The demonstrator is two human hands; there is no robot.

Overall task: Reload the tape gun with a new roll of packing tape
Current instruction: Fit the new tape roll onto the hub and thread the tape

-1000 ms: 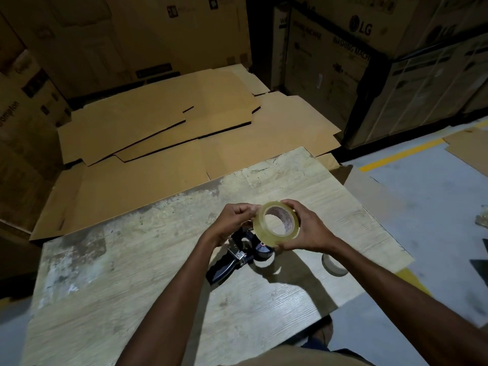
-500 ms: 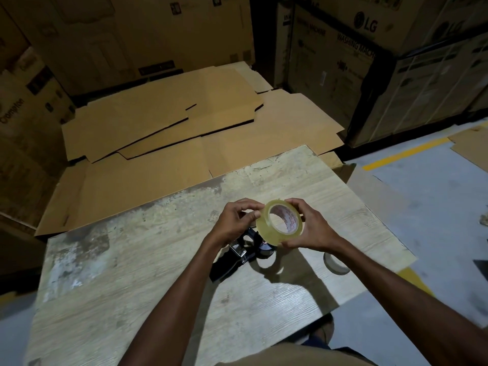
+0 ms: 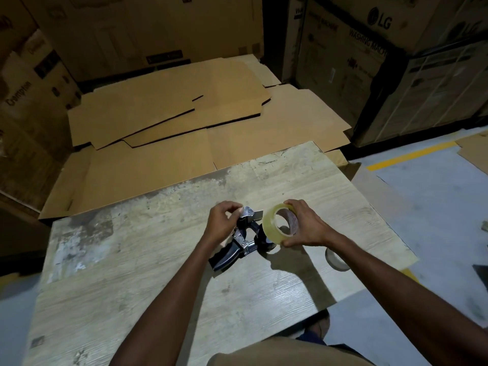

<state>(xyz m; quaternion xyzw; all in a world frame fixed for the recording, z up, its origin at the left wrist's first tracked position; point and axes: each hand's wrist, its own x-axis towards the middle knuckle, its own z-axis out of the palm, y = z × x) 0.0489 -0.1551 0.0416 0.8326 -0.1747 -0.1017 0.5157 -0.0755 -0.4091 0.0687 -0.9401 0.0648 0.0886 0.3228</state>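
- The left hand (image 3: 224,223) is letting go of the tape roll (image 3: 280,224), which both hands were cradling half a second ago. It is now pinching the shiny metal front of the tape gun (image 3: 239,245) at the centre of the frame.
- The right hand (image 3: 303,227) is gripping the roll alone, fingers curled over the top and thumb underneath, just right of centre. It is holding the roll over the gun's hub end (whether they are touching, I cannot tell).
- The gun is lying on its side on the worn table (image 3: 158,286), handle pointing lower left.
- To my eye, the gun is risking a skid under so light a pinch, and the roll could be going on wound the wrong way.
- Both forearms are reaching up from the bottom edge, converging on the gun.
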